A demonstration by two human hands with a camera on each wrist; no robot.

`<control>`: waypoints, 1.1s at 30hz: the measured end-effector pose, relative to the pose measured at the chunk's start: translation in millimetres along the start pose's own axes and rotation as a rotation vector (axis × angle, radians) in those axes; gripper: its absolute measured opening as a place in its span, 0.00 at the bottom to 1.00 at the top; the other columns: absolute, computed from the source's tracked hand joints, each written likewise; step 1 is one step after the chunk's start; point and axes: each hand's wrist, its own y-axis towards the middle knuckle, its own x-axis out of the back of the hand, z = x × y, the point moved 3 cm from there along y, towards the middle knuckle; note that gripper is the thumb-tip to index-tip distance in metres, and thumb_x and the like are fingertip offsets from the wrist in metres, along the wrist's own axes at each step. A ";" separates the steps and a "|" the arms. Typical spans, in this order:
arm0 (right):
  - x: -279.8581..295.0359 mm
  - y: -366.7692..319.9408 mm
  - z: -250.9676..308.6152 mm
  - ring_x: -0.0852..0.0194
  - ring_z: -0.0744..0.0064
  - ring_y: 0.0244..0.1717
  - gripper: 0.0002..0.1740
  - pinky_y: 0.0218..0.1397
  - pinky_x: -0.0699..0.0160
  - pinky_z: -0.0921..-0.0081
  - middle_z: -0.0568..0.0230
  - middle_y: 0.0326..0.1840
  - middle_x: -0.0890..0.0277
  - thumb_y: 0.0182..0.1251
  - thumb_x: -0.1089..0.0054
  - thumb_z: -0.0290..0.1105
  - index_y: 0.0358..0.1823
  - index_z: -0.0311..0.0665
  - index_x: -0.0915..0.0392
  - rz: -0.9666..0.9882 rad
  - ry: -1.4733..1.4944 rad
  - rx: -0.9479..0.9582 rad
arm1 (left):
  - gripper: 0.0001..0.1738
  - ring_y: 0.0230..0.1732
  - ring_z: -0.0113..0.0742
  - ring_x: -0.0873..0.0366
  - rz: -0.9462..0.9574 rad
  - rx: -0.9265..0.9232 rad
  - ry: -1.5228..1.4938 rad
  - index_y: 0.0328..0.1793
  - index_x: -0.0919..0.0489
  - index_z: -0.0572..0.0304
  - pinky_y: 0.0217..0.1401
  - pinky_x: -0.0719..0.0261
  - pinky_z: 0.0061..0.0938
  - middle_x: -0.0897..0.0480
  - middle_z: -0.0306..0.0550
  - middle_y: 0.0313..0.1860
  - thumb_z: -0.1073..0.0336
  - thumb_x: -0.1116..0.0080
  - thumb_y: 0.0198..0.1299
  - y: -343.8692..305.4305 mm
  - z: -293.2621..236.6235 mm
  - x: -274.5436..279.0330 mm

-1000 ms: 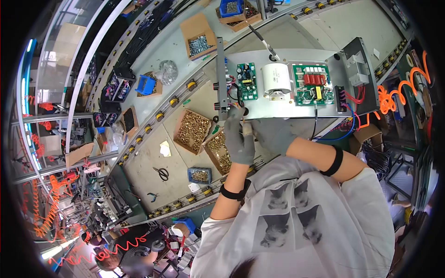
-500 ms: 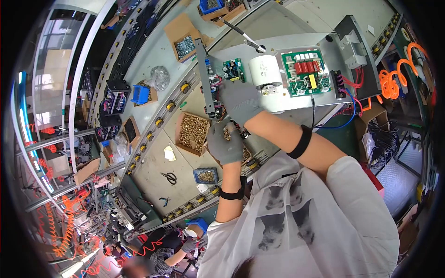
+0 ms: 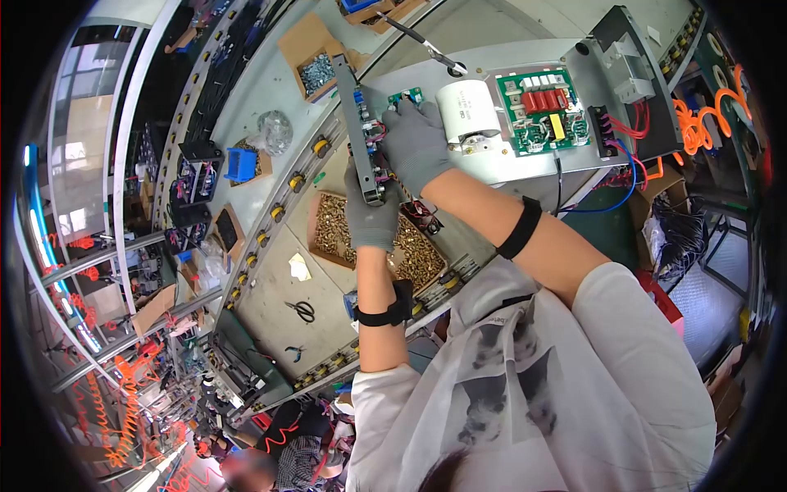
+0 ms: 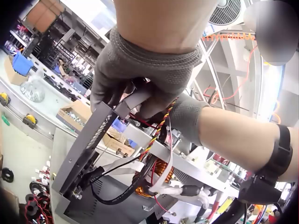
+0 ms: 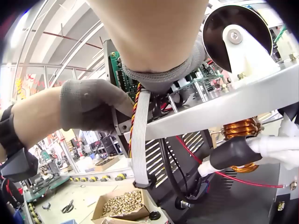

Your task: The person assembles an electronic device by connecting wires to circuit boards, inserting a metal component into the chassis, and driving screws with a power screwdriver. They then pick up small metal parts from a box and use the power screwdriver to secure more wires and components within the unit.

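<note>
A metal chassis (image 3: 512,176) carries a white cylindrical capacitor (image 3: 467,111) and a green circuit board (image 3: 541,111). At its left end stands a dark upright end panel (image 3: 354,123). My gloved left hand (image 3: 373,215) grips this panel near its lower corner; in the left wrist view its fingers curl over the panel's edge. Between panel and capacitor, my gloved right hand (image 3: 416,139) reaches in, its fingertips over a smaller green board (image 3: 406,97). I cannot tell whether those fingers pinch anything. A grey ribbon cable (image 5: 141,135) and twisted coloured wires (image 5: 134,119) hang beneath.
Cardboard boxes of brass fasteners (image 3: 332,234) sit below the panel, with scissors (image 3: 303,312) farther left. A box of silvery screws (image 3: 318,74) and a blue bin (image 3: 240,166) are beyond the roller rail. A black-handled tool (image 3: 422,41) hangs over the chassis.
Both hands were together at the chassis's lower left corner. The right hand moved up over the small board; the left moved left and up onto the end panel. The whole view has also shifted.
</note>
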 end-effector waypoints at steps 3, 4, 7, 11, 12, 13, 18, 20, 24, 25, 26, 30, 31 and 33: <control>2.5 2.0 2.9 0.37 0.67 0.54 0.08 0.57 0.44 0.66 0.72 0.42 0.25 0.50 0.43 0.32 0.30 0.47 0.15 0.117 -0.091 0.058 | 0.38 0.43 0.35 0.21 0.057 -0.050 -0.102 0.68 0.41 0.62 0.44 0.22 0.26 0.22 0.51 0.48 0.78 0.44 0.46 -3.8 -3.3 1.0; 3.6 2.4 2.2 0.36 0.68 0.54 0.08 0.57 0.44 0.65 0.72 0.41 0.25 0.50 0.44 0.32 0.29 0.47 0.16 0.104 -0.077 0.061 | 0.39 0.42 0.33 0.21 0.041 -0.032 -0.119 0.68 0.41 0.61 0.43 0.22 0.24 0.22 0.49 0.46 0.80 0.45 0.46 -6.5 -6.1 1.4; -1.7 5.3 0.1 0.35 0.69 0.52 0.07 0.57 0.44 0.64 0.73 0.39 0.25 0.49 0.44 0.31 0.28 0.47 0.16 0.073 -0.040 0.086 | 0.40 0.41 0.31 0.22 -0.006 -0.045 -0.074 0.68 0.43 0.61 0.42 0.23 0.22 0.22 0.48 0.45 0.82 0.47 0.45 -8.9 -14.6 1.9; -0.3 4.0 1.6 0.33 0.70 0.50 0.07 0.58 0.43 0.64 0.74 0.39 0.24 0.49 0.44 0.31 0.27 0.48 0.16 0.049 -0.019 0.171 | 0.40 0.41 0.31 0.22 0.013 -0.062 -0.005 0.68 0.43 0.62 0.41 0.22 0.23 0.23 0.48 0.45 0.81 0.46 0.45 -7.7 -15.1 4.6; -3.4 3.8 2.3 0.33 0.70 0.50 0.07 0.58 0.43 0.64 0.74 0.39 0.24 0.49 0.44 0.31 0.27 0.48 0.16 0.049 -0.017 0.175 | 0.40 0.41 0.31 0.22 0.009 -0.061 -0.005 0.68 0.43 0.62 0.41 0.22 0.23 0.23 0.48 0.45 0.81 0.46 0.45 -6.9 -13.1 4.9; -6.8 3.8 2.7 0.33 0.70 0.50 0.07 0.58 0.43 0.63 0.74 0.39 0.24 0.49 0.43 0.31 0.27 0.49 0.16 -0.002 0.005 0.172 | 0.40 0.41 0.32 0.22 0.017 -0.074 0.022 0.68 0.43 0.62 0.41 0.22 0.23 0.23 0.48 0.44 0.81 0.47 0.44 -5.6 -10.3 4.5; -9.7 7.4 0.2 0.33 0.71 0.54 0.07 0.58 0.42 0.63 0.73 0.41 0.24 0.49 0.43 0.32 0.29 0.49 0.16 -0.018 0.003 0.196 | 0.41 0.41 0.32 0.22 0.085 -0.040 -0.075 0.68 0.44 0.62 0.42 0.22 0.24 0.22 0.49 0.44 0.81 0.47 0.43 -4.9 -7.1 2.9; -4.4 6.2 -2.0 0.35 0.72 0.56 0.08 0.59 0.43 0.63 0.74 0.44 0.25 0.50 0.43 0.32 0.30 0.49 0.16 0.002 0.029 0.207 | 0.41 0.41 0.33 0.22 0.076 0.005 -0.038 0.68 0.43 0.62 0.43 0.23 0.24 0.23 0.49 0.45 0.80 0.47 0.42 -3.5 3.0 5.2; 4.7 3.9 0.5 0.37 0.71 0.59 0.07 0.61 0.45 0.62 0.75 0.47 0.26 0.53 0.43 0.33 0.32 0.48 0.16 0.110 0.018 0.125 | 0.42 0.43 0.34 0.23 0.023 -0.101 -0.120 0.67 0.42 0.61 0.44 0.23 0.24 0.24 0.50 0.48 0.79 0.45 0.40 -1.1 6.2 6.5; 6.6 4.7 1.3 0.37 0.71 0.59 0.08 0.62 0.46 0.62 0.75 0.48 0.26 0.53 0.43 0.33 0.33 0.48 0.16 0.084 0.073 0.053 | 0.42 0.43 0.34 0.23 0.026 -0.105 -0.126 0.67 0.42 0.61 0.44 0.23 0.24 0.24 0.50 0.48 0.79 0.45 0.40 -0.2 5.7 5.1; 7.8 3.6 0.8 0.38 0.70 0.59 0.08 0.64 0.47 0.61 0.74 0.49 0.27 0.54 0.42 0.34 0.34 0.48 0.16 0.061 0.130 -0.020 | 0.42 0.43 0.33 0.23 0.020 -0.077 -0.127 0.67 0.42 0.61 0.44 0.23 0.24 0.24 0.51 0.48 0.79 0.45 0.40 -0.8 7.1 5.1; 8.2 10.6 -2.5 0.39 0.68 0.60 0.10 0.64 0.46 0.60 0.71 0.50 0.27 0.54 0.43 0.34 0.37 0.46 0.17 0.183 0.012 0.149 | 0.42 0.45 0.34 0.23 -0.010 -0.039 -0.039 0.67 0.43 0.63 0.46 0.24 0.24 0.25 0.52 0.51 0.80 0.44 0.39 -3.1 0.8 4.1; 13.0 10.1 -3.2 0.38 0.65 0.57 0.13 0.62 0.44 0.60 0.68 0.48 0.27 0.53 0.40 0.37 0.40 0.46 0.18 0.213 -0.010 0.205 | 0.42 0.46 0.35 0.24 -0.024 -0.050 -0.023 0.67 0.43 0.64 0.47 0.24 0.25 0.26 0.53 0.51 0.80 0.44 0.40 -1.8 -1.0 3.8; 20.3 2.5 -6.3 0.37 0.63 0.55 0.17 0.60 0.42 0.61 0.66 0.46 0.27 0.51 0.38 0.40 0.44 0.45 0.19 0.232 -0.042 0.263 | 0.40 0.47 0.35 0.24 -0.080 -0.061 -0.184 0.66 0.43 0.66 0.49 0.25 0.25 0.26 0.53 0.51 0.79 0.42 0.42 -10.5 -9.0 -1.8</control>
